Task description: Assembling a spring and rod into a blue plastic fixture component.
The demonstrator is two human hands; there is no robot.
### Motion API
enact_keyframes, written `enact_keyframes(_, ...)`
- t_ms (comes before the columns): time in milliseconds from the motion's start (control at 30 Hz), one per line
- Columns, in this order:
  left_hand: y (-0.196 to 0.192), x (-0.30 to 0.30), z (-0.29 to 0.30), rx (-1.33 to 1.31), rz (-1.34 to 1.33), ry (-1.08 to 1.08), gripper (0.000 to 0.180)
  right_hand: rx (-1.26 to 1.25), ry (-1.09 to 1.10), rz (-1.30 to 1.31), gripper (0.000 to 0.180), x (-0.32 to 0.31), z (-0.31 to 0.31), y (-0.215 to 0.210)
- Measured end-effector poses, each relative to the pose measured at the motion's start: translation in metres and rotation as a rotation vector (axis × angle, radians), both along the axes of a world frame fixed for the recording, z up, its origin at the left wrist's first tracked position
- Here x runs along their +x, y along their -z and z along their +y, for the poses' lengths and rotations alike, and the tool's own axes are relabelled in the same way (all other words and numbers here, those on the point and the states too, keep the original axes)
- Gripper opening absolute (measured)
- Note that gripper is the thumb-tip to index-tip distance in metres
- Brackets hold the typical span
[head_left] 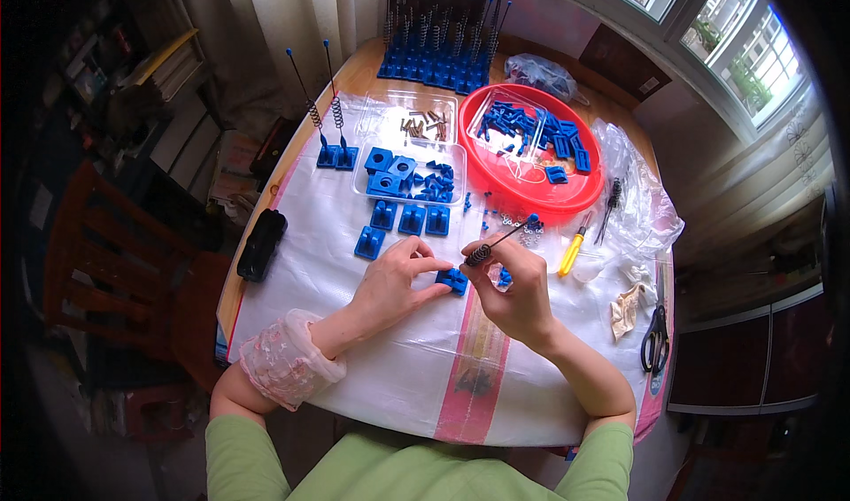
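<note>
Between the thumb and fingers of my right hand [516,294] is a black spring rod [479,254], tilted, its blue-tipped end up and to the right. My left hand [395,281] pinches a small blue base [454,280] on the white sheet, just below the spring's coiled end. Whether the spring touches the base is hidden by the fingers. Just beyond my left hand sit several loose blue bases [411,219]. A clear plastic box [361,182] behind them holds blue square pieces and small blue parts. Small clear rings [513,227] lie scattered beyond my right hand.
A red basin [591,196] of blue parts stands at the back right. Farther back are rows of finished spring pieces [434,67], with two more [337,156] at left. A yellow screwdriver [571,254] and black scissors [655,340] lie right, a black case [263,245] left.
</note>
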State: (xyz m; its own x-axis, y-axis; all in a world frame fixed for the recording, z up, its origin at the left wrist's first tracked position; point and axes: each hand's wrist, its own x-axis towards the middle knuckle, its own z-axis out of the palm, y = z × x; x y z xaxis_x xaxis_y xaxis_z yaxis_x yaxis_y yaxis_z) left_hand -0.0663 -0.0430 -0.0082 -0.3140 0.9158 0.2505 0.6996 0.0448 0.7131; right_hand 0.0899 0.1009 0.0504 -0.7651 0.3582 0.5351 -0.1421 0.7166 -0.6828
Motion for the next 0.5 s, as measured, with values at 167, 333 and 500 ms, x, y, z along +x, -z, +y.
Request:
enact_keyframes(167,-0.0001,0.0005,0.0002,-0.006,-0.004,-0.002,0.034,-0.001,0.029,-0.039,0.022,0.0011,0.0012,0.0019)
enact_keyframes(333,-0.0003,0.0002,0.0004,-0.006,-0.003,0.0,0.034,0.001,-0.013,0.011,0.018,-0.0005,-0.0008,0.0023)
enact_keyframes(500,-0.0022,0.0006,-0.0003,-0.018,-0.011,-0.002,0.035,-0.007,-0.026,0.001,0.017,0.0003,-0.0021,0.0006)
